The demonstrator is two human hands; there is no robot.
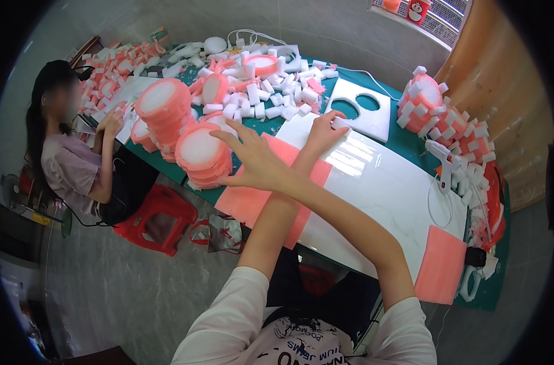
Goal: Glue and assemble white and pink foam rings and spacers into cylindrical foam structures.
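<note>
My arms cross, with the right forearm over the left. My right hand reaches left, thumb and fingers spread, beside a stack of round white foam discs wrapped in pink foam. Nothing shows in its grasp. Over the far edge of the glossy white board, my left hand has its fingers curled around a small white foam block, partly hidden by the fingers. Beneath my forearms lies a pink foam sheet.
Loose white foam blocks pile up at the back. A white foam sheet with round holes lies beyond the board. At right are a glue gun, block-studded pink pieces and another pink sheet. A person works at left.
</note>
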